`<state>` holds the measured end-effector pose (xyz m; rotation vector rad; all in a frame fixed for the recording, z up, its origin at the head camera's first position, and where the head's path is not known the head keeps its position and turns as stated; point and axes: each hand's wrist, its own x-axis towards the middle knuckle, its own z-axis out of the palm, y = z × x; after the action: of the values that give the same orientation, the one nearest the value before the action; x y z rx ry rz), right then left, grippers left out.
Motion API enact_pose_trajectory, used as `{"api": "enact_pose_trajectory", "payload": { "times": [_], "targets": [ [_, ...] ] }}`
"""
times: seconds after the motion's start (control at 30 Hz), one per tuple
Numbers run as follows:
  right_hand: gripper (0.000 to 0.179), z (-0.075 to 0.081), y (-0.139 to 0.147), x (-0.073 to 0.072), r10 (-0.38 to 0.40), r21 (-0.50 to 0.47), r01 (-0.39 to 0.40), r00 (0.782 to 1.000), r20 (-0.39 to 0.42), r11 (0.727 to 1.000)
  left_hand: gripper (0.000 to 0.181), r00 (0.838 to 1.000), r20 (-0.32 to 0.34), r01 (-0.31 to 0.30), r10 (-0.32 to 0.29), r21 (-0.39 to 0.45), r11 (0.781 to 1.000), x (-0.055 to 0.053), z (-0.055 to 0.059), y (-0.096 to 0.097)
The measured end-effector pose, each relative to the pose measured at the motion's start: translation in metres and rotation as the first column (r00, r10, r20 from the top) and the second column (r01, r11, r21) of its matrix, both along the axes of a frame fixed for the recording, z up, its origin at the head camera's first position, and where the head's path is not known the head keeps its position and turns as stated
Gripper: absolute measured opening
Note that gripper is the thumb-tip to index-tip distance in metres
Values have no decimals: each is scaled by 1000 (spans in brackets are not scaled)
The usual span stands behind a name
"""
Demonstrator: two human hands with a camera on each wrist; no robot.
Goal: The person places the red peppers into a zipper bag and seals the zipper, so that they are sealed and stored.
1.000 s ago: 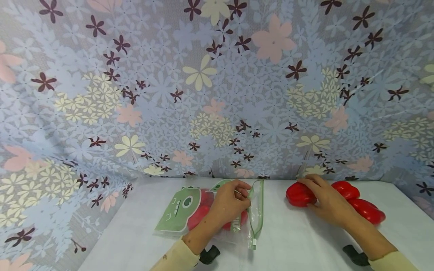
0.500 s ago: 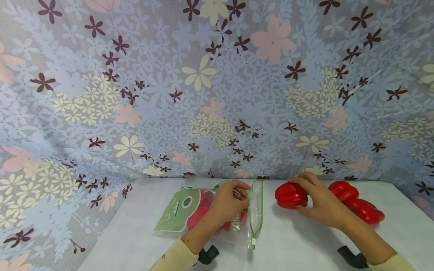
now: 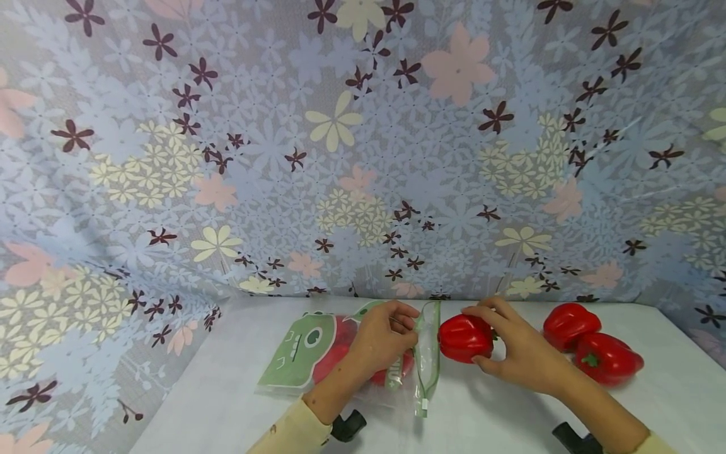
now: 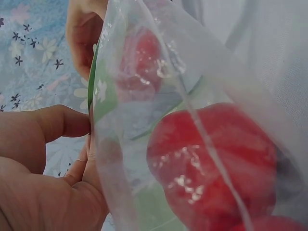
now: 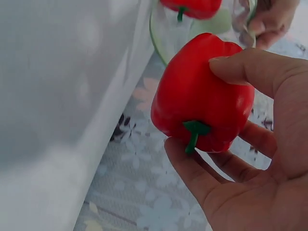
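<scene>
The right hand (image 3: pixel 524 353) has its grip around a red bell pepper (image 3: pixel 465 338), thumb on one side and fingers on the other, green stem turned toward the palm. This pepper is at the open mouth of a clear zip bag (image 3: pixel 292 356) with a green cartoon print; whether they touch is unclear. The left hand (image 3: pixel 377 343) pinches the bag's edge. Red peppers (image 4: pixel 211 163) lie inside it. Two more bell peppers (image 3: pixel 609 359) sit together on the white tabletop (image 3: pixel 198 394), to the right.
</scene>
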<state>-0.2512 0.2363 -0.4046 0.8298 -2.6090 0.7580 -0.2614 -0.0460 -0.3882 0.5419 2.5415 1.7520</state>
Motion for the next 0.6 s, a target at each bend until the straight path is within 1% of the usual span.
{"api": "enact_pose_trajectory", "payload": {
  "times": [0.13, 0.23, 0.33, 0.47, 0.6],
  "targets": [
    [80, -5, -11, 3, 15, -10, -14, 998, 55, 1000, 27, 1000, 1, 9, -9, 5, 1000, 0, 0, 0],
    [78, -10, -17, 6, 43, -18, -42, 998, 55, 999, 27, 1000, 2, 10, -10, 3, 1000, 0, 0, 0],
    [77, -14, -23, 8, 66, -23, -65, 997, 38, 998, 26, 1000, 3, 14, -14, 9, 1000, 0, 1, -1],
    [74, -20, -30, 8, 93, -49, -92, 995, 31, 995, 25, 1000, 6, 22, -22, 17, 1000, 1, 1, -1],
    [74, -25, -36, 8, 95, -86, -91, 994, 46, 992, 25, 1000, 4, 23, -23, 11, 1000, 2, 1, -1]
  ]
}}
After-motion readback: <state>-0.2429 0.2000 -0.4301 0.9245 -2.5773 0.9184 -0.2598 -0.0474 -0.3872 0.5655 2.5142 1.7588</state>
